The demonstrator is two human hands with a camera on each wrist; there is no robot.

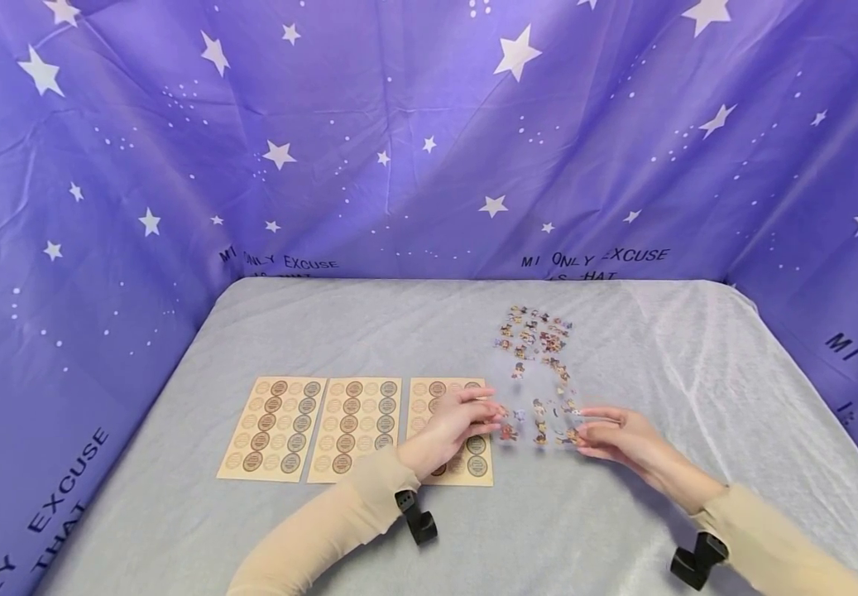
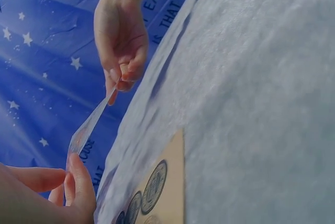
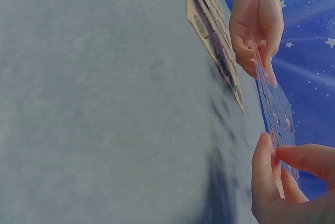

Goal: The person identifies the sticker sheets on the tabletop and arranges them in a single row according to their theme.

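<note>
Both hands hold a clear sticker sheet (image 1: 540, 430) with small colourful figures, lifted above the table. My left hand (image 1: 451, 422) pinches its left edge between thumb and fingers, over the right-hand one of three tan sheets. At the opposite edge, my right hand (image 1: 625, 443) pinches it too. The left wrist view shows the thin sheet (image 2: 86, 127) tilted and stretched between the hands; in the right wrist view the sheet (image 3: 280, 114) appears nearly edge-on. Beyond it, more clear stickers (image 1: 533, 331) with similar figures lie on the table. Part of the right-hand tan sheet (image 1: 481, 473) is hidden by my left hand.
Two more tan sheets with round brown and grey labels, a left one (image 1: 263, 473) and a middle one (image 1: 323, 476), lie side by side on the grey cloth-covered table (image 1: 697, 356). A purple star-patterned curtain (image 1: 429, 199) surrounds the table's back and sides.
</note>
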